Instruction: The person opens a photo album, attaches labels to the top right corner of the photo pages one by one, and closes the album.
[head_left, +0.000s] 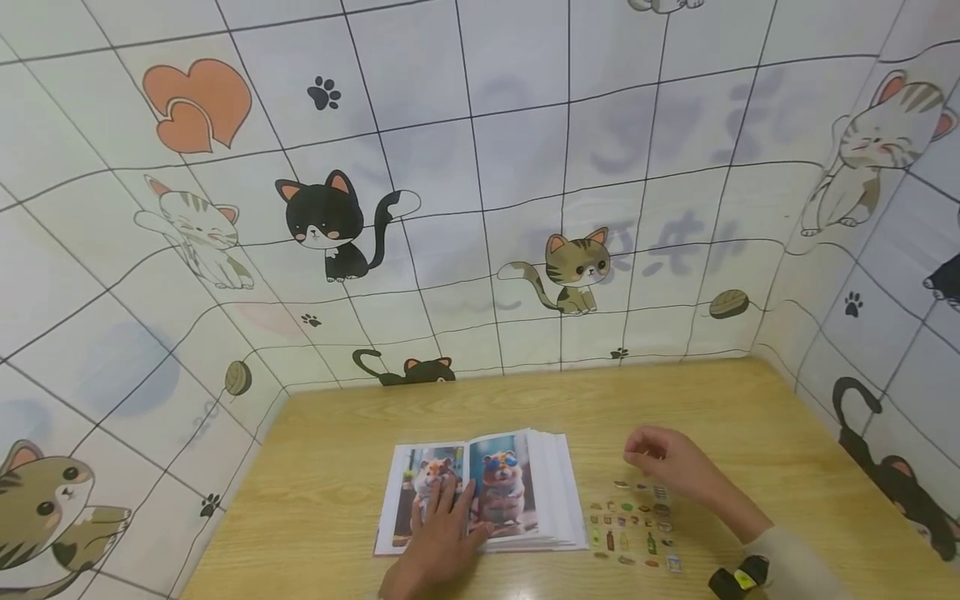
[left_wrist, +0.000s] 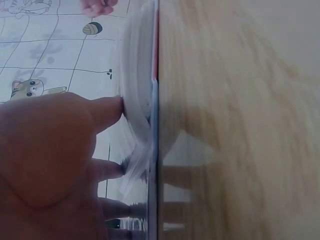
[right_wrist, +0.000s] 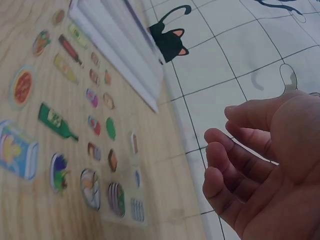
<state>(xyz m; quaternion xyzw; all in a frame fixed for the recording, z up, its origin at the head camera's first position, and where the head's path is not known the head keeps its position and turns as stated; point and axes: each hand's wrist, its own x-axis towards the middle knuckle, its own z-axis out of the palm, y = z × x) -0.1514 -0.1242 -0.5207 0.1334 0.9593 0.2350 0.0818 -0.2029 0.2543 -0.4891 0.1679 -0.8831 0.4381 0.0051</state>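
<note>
I rest the left hand [head_left: 444, 535], fingers apart, on the picture book [head_left: 558, 500] on the bench [head_left: 315, 467], likely to hold pages flat; my right hand [head_left: 670, 463], loosely curled, seemingly empty, hovers near stickers [head_left: 622, 520] laid within reach.

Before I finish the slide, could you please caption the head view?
Left hand on an open book, right hand near stickers.
</note>
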